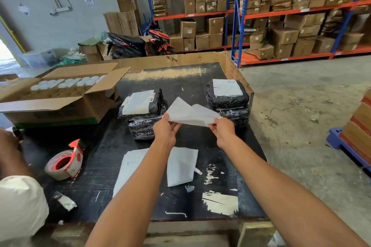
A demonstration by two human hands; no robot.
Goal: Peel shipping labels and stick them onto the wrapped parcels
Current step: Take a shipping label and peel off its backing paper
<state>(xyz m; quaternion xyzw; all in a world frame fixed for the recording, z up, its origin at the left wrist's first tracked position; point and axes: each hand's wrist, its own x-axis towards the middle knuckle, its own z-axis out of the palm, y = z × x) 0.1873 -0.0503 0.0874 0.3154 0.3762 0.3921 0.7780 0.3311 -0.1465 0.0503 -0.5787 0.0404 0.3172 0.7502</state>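
A white shipping label sheet [190, 113] is held above the black table [104, 170], partly split into two layers. My left hand [165, 129] pinches its left edge and my right hand [222, 129] pinches its right corner. Behind the sheet stand two stacks of black wrapped parcels. The left stack [143, 114] has a label on its top parcel, and the right stack [227, 100] also carries a label on top. More white sheets [181, 166] lie flat on the table under my forearms.
A tape dispenser [65, 161] with red core sits at the table's left. An open cardboard box [58, 94] with white lids stands at the far left. Another person's arm [12, 152] is at the left edge. Shelves of cartons [281, 6] line the back.
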